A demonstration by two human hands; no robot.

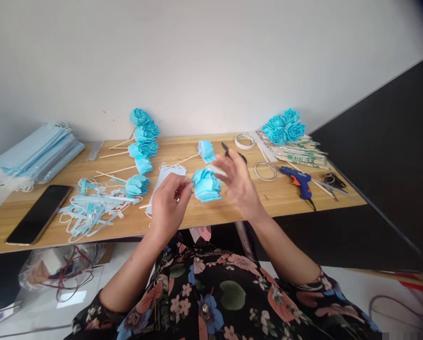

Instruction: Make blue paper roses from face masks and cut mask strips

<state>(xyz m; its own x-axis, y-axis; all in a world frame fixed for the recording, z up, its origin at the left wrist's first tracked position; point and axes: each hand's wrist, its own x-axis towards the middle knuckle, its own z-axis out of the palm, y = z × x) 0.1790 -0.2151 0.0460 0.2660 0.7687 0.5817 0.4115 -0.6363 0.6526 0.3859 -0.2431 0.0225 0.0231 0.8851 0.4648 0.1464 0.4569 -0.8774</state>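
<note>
Wood grain in warm yellow-brown runs the length of the tabletop (176, 146) in front of me, and near its front edge is my landmark, the layered turquoise flower (207, 185) with crinkled petals. Far left of that flower lies a thick stack of pale blue pleated masks (38, 151), with soft white loops bunched at the ends. Nearer on its left is a tangled heap of thin blue and white strips (98, 210). Also to its left, a column of ruffled turquoise flowers (144, 148) on straight pale sticks stretches back toward the wall. Right of it and behind, flat slim green-printed packets (300, 156) lie under a clump of rounded blue blooms (285, 127). A smooth black rectangular phone (39, 215) lies at its far left. My left hand (171, 200) pinches at the flower's base, thumb against fingers; just what they grip is hidden. My right hand (238, 186), blurred, is loosely spread just right of the petals. Farther right sits a blue plastic glue gun (300, 178); directly behind is a pale, boxy blue bud (206, 151). Behind and to the right are black-handled scissors (226, 148) and a white tape ring (247, 147).
</note>
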